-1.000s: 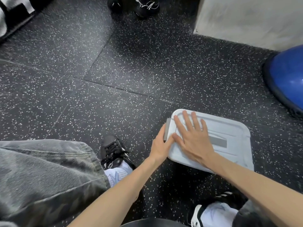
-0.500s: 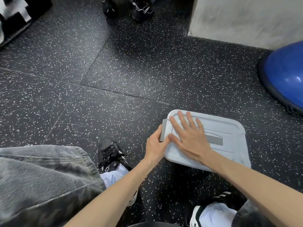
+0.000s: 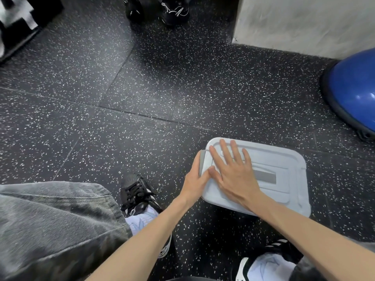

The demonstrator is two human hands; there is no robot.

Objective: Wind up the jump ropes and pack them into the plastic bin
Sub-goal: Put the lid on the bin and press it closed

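Place: it looked like a gym.
Floor: black speckled rubber tiles (image 3: 162,88).
Gear: a blue balance dome (image 3: 353,92) sat nearby.

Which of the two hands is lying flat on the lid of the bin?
The right hand lies flat, fingers spread, on the bin lid. The left hand grips the grey latch at the lid's left end.

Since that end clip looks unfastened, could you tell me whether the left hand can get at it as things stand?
Probably yes: the left hand is already at the grey clip on the bin's lid, nothing between them; the right hand lies flat on the lid, beside it.
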